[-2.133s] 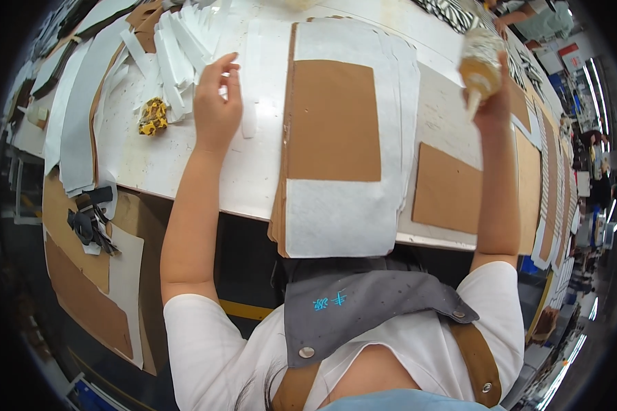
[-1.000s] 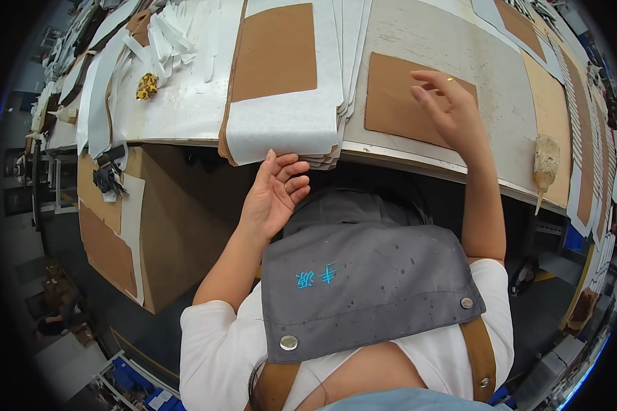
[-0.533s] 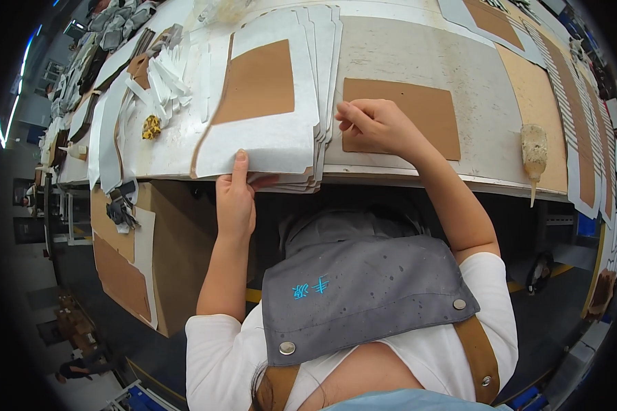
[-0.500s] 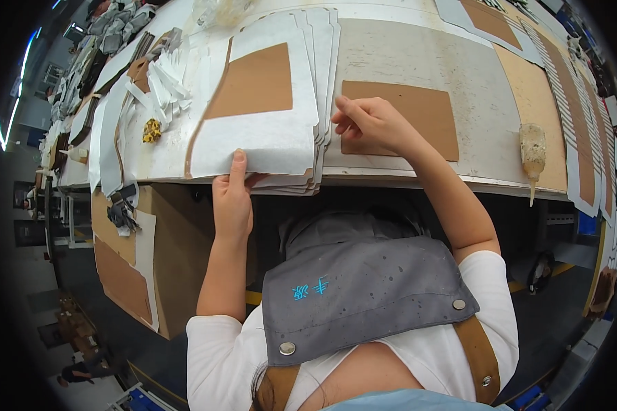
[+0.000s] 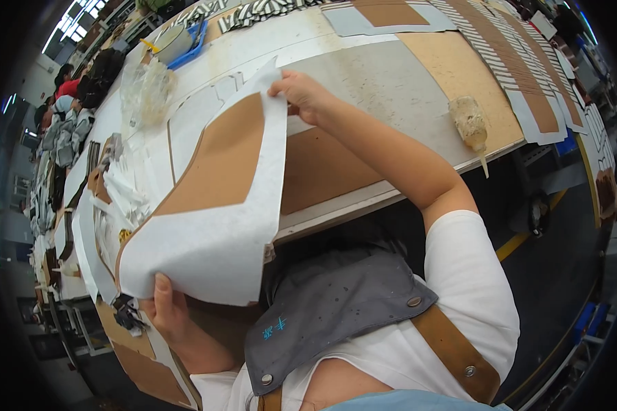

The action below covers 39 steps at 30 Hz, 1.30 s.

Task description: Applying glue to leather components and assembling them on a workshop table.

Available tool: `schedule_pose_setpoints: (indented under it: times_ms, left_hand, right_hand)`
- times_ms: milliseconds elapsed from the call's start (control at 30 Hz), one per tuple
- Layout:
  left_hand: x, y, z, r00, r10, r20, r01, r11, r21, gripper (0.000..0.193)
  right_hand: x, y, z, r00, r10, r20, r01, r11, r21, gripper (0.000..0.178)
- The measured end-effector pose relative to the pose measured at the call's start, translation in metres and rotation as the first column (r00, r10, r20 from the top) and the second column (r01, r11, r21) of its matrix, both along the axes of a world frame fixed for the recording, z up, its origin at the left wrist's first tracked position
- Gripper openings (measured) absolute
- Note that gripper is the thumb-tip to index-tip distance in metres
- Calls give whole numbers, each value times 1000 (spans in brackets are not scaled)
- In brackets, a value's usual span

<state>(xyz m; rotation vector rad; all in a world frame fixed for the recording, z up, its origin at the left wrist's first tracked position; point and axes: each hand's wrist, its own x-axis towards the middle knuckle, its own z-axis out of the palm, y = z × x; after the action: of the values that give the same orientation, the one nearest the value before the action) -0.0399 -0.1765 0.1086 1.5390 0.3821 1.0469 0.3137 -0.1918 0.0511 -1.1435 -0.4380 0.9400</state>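
Raised and bent between my hands is a white sheet (image 5: 192, 243) with a brown panel (image 5: 219, 161) on its face. My left hand (image 5: 168, 312) pinches its near left edge, thumb on top. At the far right corner, my right hand (image 5: 301, 97) grips the sheet between thumb and fingers. Behind it, part of a stack of similar white sheets (image 5: 197, 109) shows on the table. A flat brown rectangular piece (image 5: 329, 164) lies under my right forearm, partly covered by the raised sheet.
On the table's right side lies a squeeze bottle (image 5: 469, 123) with a pointed nozzle. White strips (image 5: 127, 188), a clear plastic bag (image 5: 146, 92) and a tub (image 5: 173, 44) in a blue tray lie left and back. Striped brown-and-white panels (image 5: 500, 55) line the far right.
The top white sheet has come up off the stack. My right hand has moved from over the brown piece to the sheet's far corner. The whole view has turned.
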Motion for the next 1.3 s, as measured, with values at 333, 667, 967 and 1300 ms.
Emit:
schedule_pose_setpoints:
  times_ms: [333, 667, 967, 1300]
  left_hand:
    - [317, 93, -2, 906, -319, -279, 286, 946, -155, 30]
    - [581, 99, -95, 882, -301, -364, 307, 951, -43, 61]
    - [603, 110, -162, 841, -206, -500, 242, 970, 7, 54]
    - [592, 93, -141, 914, -132, -384, 189, 975, 115, 51]
  right_hand:
    - [222, -109, 31, 695, -663, 279, 664, 741, 104, 56]
    - [401, -158, -52, 199, -966, 163, 956, 228, 187, 73]
    - [404, -147, -74, 163, -956, 242, 981, 131, -144, 66]
    - [408, -147, -82, 79, -969, 233, 995, 93, 48, 68]
